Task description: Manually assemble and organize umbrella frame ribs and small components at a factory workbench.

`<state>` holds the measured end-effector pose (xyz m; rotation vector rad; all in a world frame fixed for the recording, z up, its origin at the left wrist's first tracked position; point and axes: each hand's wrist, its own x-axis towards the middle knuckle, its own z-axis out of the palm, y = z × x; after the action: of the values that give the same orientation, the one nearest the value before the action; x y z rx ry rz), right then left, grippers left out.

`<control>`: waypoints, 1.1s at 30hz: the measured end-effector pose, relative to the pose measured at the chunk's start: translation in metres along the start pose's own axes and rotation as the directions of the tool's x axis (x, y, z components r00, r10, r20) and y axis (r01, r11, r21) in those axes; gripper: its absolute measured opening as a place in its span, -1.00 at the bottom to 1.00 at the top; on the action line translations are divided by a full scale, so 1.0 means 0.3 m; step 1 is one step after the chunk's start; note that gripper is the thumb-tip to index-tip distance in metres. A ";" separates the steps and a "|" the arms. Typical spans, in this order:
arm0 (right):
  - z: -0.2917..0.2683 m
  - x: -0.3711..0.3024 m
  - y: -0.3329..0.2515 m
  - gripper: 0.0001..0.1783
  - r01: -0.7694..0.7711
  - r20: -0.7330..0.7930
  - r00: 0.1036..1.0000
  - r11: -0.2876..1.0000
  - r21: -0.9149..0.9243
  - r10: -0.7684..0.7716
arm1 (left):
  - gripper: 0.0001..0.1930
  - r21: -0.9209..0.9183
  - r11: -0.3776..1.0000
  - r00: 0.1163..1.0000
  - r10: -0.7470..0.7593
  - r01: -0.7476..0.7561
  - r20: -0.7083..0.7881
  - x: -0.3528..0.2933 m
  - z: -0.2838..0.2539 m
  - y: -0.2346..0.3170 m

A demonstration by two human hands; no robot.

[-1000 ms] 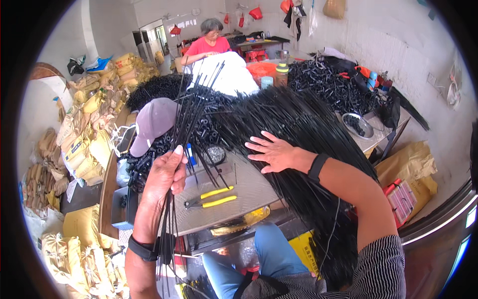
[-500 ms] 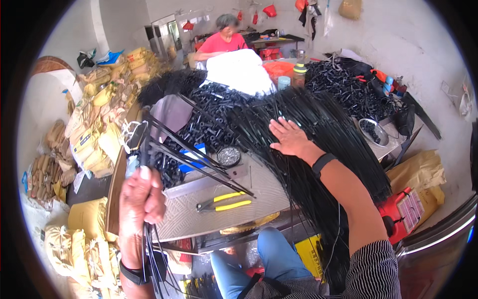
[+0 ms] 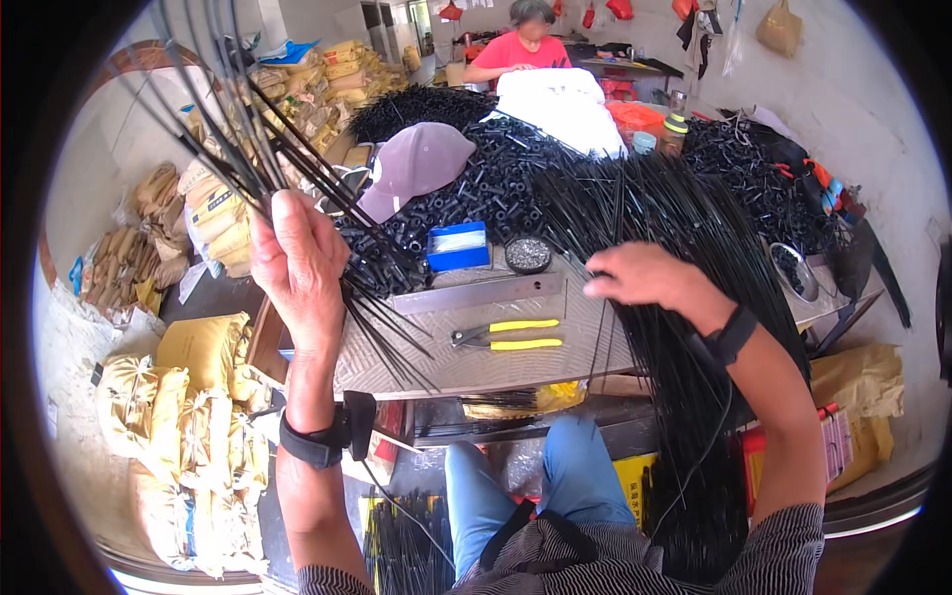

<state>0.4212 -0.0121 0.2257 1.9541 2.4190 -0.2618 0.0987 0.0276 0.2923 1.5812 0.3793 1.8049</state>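
Observation:
My left hand (image 3: pixel 302 278) is raised over the table's left side, closed around a bundle of long, thin black rods (image 3: pixel 266 164). The rods fan out above my fist and trail below it. On the right, my right hand (image 3: pixel 650 276) hovers at the near left edge of a large heap of similar rods (image 3: pixel 694 223), thumb and fingers slightly apart; nothing shows in it. Between the hands lie yellow-handled pliers (image 3: pixel 521 325), a metal bar (image 3: pixel 481 295), a blue box (image 3: pixel 459 260) and a round black dish (image 3: pixel 528 256) of small silvery pieces.
A mauve cap (image 3: pixel 424 164) rests on a heap of small black tubular parts (image 3: pixel 496 188). Across the table sits a person (image 3: pixel 518 52) in red behind a white sack (image 3: pixel 555 109). Tan sacks (image 3: pixel 193 446) are stacked at left. A metal bowl (image 3: pixel 805 278) stands at right.
My left hand has risen and turned, swinging the rods upward. My right hand has drawn back from lying flat on the rod heap, its fingers now bent. The head view has shifted.

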 end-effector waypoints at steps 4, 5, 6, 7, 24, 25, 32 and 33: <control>0.200 -0.028 -0.007 -0.49 0.422 -0.077 0.903 0.906 -0.023 -0.423 | -0.77 0.025 0.996 0.993 0.087 -0.085 -0.081 -0.005 -0.027 -0.062; 0.263 -0.026 0.059 -0.49 0.383 -0.069 0.921 0.923 -0.024 -0.384 | -0.77 0.023 0.998 0.994 0.058 -0.056 -0.094 -0.010 -0.013 -0.081; 0.310 -0.003 0.085 -0.53 0.427 0.001 0.904 0.901 -0.073 -0.428 | -0.76 0.057 0.998 0.992 0.048 -0.041 -0.114 -0.014 -0.028 -0.047; 0.320 -0.010 0.105 -0.57 0.453 0.081 0.891 0.883 -0.120 -0.446 | -0.75 0.068 0.997 0.990 0.044 -0.035 -0.131 -0.022 -0.028 -0.052; 0.285 0.093 0.267 -0.58 0.139 -0.220 0.956 0.958 -0.252 -0.196 | -0.79 0.070 0.995 0.982 0.077 -0.066 -0.171 -0.096 -0.046 -0.050; 0.287 0.105 0.269 -0.57 0.175 -0.204 0.953 0.956 -0.237 -0.225 | -0.83 0.033 0.998 0.986 0.048 -0.044 -0.161 -0.094 -0.059 -0.045; 0.268 0.143 0.223 -0.54 0.173 0.015 0.985 0.970 -0.172 -0.173 | -0.76 0.065 0.996 0.975 0.075 -0.063 -0.208 -0.039 -0.056 -0.137; 0.269 0.145 0.218 -0.54 0.184 0.027 0.983 0.969 -0.162 -0.182 | -0.76 0.086 0.993 0.976 0.092 -0.076 -0.199 -0.032 -0.059 -0.142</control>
<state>0.4682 0.0316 0.1334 1.6618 2.5255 -0.0731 0.0949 0.0554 0.2546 1.4888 0.4887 2.0466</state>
